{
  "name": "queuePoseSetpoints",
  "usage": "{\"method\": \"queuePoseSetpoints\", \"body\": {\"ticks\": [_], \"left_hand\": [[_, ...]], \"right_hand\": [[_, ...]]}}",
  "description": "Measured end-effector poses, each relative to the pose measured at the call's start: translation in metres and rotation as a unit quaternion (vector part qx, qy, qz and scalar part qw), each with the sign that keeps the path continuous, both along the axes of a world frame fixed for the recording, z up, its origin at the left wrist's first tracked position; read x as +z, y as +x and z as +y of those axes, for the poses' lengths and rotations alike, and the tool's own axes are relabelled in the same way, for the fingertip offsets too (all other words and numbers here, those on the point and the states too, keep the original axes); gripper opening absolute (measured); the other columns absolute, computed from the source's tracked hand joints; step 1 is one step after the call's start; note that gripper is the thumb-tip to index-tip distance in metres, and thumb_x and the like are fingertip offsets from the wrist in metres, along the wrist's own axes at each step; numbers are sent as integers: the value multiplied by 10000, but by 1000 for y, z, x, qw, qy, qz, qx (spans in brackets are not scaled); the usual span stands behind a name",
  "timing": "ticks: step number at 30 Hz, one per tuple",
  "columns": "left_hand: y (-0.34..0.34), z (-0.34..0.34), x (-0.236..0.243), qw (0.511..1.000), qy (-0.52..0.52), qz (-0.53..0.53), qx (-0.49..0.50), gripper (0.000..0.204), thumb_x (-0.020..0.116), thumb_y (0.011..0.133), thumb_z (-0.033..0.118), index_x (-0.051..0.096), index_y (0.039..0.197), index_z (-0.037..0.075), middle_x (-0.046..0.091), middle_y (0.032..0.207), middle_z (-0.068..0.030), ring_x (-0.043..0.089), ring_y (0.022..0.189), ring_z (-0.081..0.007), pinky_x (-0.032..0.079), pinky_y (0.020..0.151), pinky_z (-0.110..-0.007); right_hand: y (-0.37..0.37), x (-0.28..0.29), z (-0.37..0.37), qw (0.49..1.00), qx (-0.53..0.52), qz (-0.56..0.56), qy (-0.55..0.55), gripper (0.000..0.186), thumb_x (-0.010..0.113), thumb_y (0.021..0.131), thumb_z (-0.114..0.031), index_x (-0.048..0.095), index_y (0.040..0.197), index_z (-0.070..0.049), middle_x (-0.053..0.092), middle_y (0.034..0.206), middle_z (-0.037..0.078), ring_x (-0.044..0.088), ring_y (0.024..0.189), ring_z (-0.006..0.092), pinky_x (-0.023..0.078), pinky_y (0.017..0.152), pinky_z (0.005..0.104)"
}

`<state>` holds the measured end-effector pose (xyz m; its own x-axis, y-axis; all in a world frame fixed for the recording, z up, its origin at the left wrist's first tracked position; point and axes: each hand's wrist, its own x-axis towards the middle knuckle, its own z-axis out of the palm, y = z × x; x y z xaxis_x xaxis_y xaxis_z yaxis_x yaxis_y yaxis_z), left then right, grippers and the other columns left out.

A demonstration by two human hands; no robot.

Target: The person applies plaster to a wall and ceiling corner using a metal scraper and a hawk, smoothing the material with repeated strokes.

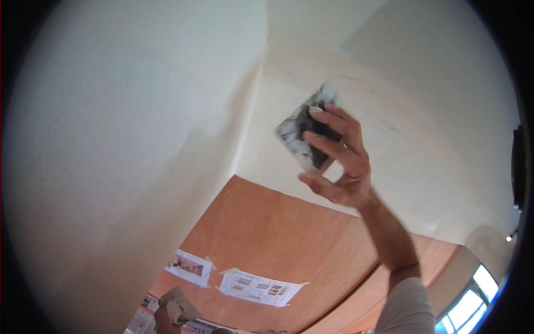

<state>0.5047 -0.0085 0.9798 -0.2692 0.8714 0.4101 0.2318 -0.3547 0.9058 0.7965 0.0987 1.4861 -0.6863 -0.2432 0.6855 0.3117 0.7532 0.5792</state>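
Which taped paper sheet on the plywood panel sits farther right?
The wider white paper sheet, below the raised right hand; the smaller sheet sits left of it.

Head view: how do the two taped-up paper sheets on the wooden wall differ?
The left sheet is smaller and closer to square; the right sheet is longer and wider. The left sheet shows one large picture block, while the right sheet shows several small blocks in rows. The left sheet sits a little higher on the wooden wall than the right sheet. Both are white, tilted, and held by pale tape at the corners.
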Motion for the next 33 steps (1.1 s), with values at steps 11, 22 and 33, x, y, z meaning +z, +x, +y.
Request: {"method": "queuePoseSetpoints", "body": {"ticks": [11, 22, 33], "left_hand": [[16, -15, 26, 998, 8, -65, 4, 707, 790, 893, 318, 478, 1455, 23, 654, 1307, -172, 646, 1162, -288, 537, 968, -421], [18, -15, 14, 996, 72, -56, 2, 711, 824, 835, 196, 489, 1449, 68, 652, 1329, -160, 650, 1179, -274, 543, 968, -403], [17, -3, 17, 990, 17, -135, -21, 656, 736, 850, 76, 493, 1459, 96, 627, 1358, -99, 629, 1153, -242, 567, 842, -325]], "right_hand": [[13, -65, -21, 501, 543, 208, -642, 846, 621, 950, -561, 281, 1596, -134, 321, 1604, 246, 299, 1452, 567, 206, 1124, 828], [25, -60, -12, 798, 438, 105, -400, 672, 714, 922, -384, 517, 1429, 10, 479, 1496, 199, 477, 1404, 370, 379, 1171, 591], [-10, 6, 3, 899, -174, 1, 403, 198, 757, 829, -264, 758, 1014, -194, 630, 1347, -24, 508, 1338, 200, 231, 1164, 712]]}}
